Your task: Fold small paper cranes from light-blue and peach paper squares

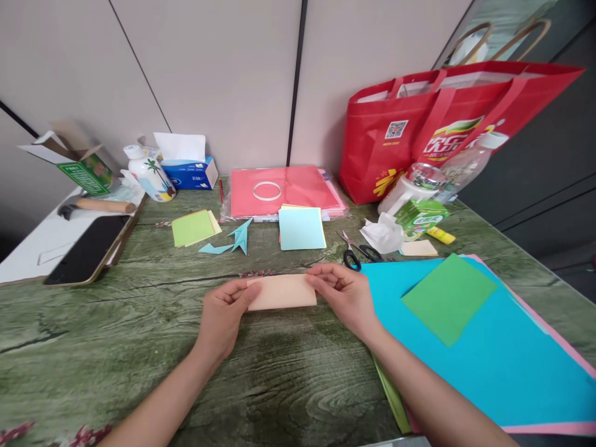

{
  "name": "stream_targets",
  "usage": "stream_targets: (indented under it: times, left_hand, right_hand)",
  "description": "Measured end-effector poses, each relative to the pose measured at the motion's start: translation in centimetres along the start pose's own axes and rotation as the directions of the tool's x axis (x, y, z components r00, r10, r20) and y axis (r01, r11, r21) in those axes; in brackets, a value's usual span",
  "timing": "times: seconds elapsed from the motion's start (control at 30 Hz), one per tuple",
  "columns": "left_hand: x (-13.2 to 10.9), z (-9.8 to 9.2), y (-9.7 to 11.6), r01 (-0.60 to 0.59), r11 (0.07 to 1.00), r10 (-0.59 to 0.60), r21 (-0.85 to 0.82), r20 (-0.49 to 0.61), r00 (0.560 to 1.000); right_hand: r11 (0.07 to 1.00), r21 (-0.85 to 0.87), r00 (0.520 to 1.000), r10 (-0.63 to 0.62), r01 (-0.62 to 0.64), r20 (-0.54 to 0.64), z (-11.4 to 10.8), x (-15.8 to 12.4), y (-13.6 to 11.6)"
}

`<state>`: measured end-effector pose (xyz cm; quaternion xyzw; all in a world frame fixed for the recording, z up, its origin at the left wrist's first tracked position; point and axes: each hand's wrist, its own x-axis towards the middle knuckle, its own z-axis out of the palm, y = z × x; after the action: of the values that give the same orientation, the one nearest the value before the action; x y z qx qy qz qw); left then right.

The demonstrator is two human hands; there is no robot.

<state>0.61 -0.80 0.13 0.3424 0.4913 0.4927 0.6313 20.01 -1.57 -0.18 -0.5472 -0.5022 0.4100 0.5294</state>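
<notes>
A peach-coloured piece of paper [282,293], folded into a long rectangle, is held level above the table. My left hand [225,313] pinches its left end between thumb and fingers. At the upper right corner, my right hand [343,295] pinches it the same way. Beyond the hands lie a folded blue origami bird [240,237], a stack of light blue paper squares [302,228] and green and yellow paper squares [193,228]. Black-handled scissors [356,249] rest just past my right hand.
Large blue paper sheets [470,379] with a green square [449,299] on top cover the right side. A red bag [386,143], a crumpled tissue [382,233] and a bottle [470,164] stand behind. At left are a phone [88,248], a hammer [105,205] and a tissue box [190,173].
</notes>
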Motion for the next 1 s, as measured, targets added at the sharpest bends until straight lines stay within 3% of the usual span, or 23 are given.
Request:
stream_targets:
  times: [0.43,0.77,0.9,1.0]
  left_hand:
    - [-0.1,0.0,-0.1,0.055,0.998,-0.055,0.024,0.008,0.998]
    - [-0.1,-0.1,-0.3,0.030,0.995,-0.029,0.093,-0.013,1.000]
    - [0.2,-0.3,-0.7,0.041,0.961,-0.021,0.274,-0.075,0.997]
    - [0.3,-0.5,-1.0,-0.089,0.850,0.151,0.519,-0.079,0.985]
  right_hand:
    - [0.968,0.099,0.964,0.215,-0.232,0.154,-0.1,0.6,0.1]
    - [0.968,0.073,0.957,0.223,-0.239,0.185,-0.1,0.6,0.7]
    - [0.982,-0.049,0.964,0.186,-0.180,0.192,0.1,0.4,1.8]
    - [0.974,-0.167,0.962,0.187,-0.155,0.199,0.1,0.3,2.4]
